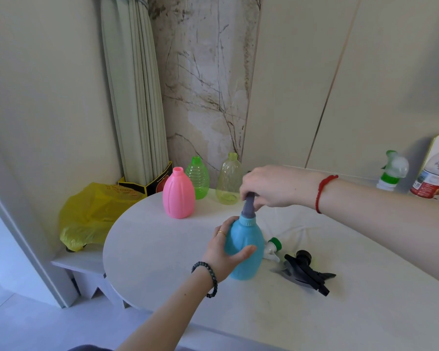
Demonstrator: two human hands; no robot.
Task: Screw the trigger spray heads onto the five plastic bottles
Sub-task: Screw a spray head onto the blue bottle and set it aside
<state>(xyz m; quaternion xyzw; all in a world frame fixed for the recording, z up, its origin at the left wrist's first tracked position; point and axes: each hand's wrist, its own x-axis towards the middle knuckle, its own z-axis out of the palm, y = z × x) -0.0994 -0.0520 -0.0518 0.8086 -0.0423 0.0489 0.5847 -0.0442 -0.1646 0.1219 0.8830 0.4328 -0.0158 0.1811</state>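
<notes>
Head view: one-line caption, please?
Left hand steadies blue bottle while right hand fits grey spray head on it.

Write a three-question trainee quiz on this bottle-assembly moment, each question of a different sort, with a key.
1. True or false: the pink bottle already has a spray head.
2. Which hand steadies the blue bottle? A) left hand B) right hand
3. Fill in: a loose black spray head lies on the ____.

Key: 1 false, its neck is open. 2 A; the right hand grips the grey spray head on top. 3 table.
</notes>
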